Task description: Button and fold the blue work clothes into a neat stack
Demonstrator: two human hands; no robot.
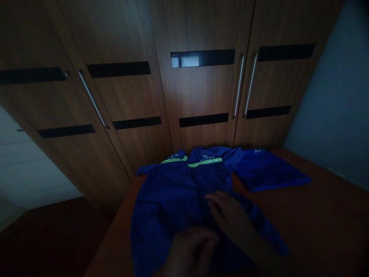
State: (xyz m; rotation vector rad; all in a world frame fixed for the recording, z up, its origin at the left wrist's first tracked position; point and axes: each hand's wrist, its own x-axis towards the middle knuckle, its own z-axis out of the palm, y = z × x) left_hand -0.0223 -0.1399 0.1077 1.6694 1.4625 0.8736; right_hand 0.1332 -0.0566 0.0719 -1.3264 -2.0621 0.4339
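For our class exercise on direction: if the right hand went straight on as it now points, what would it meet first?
Probably the blue jacket: the right hand points across its front, though the dim picture leaves unclear whether the two touch.

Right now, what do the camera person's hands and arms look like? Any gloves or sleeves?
The left hand and right hand look bare, with no gloves. The right forearm shows no sleeve; the left arm is mostly out of the picture. No watch or bracelet shows, but it's too dark and blurry for small details.
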